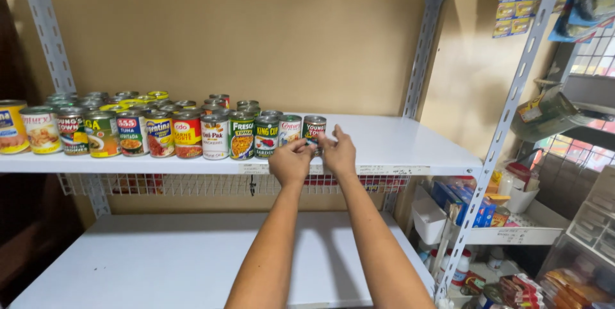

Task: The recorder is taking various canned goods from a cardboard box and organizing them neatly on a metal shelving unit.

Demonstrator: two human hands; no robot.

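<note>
Both hands' fingers [306, 144] around end can [314, 131]

This is a small shop: rows of food cans [160, 131] fill a white shelf [397, 142], with hanging snack packets [519, 1] nearby.

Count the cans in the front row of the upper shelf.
11. They stand in one line along the front edge of the upper shelf, from the yellow-labelled can at far left to the can by both hands. More cans behind are partly hidden.
</note>
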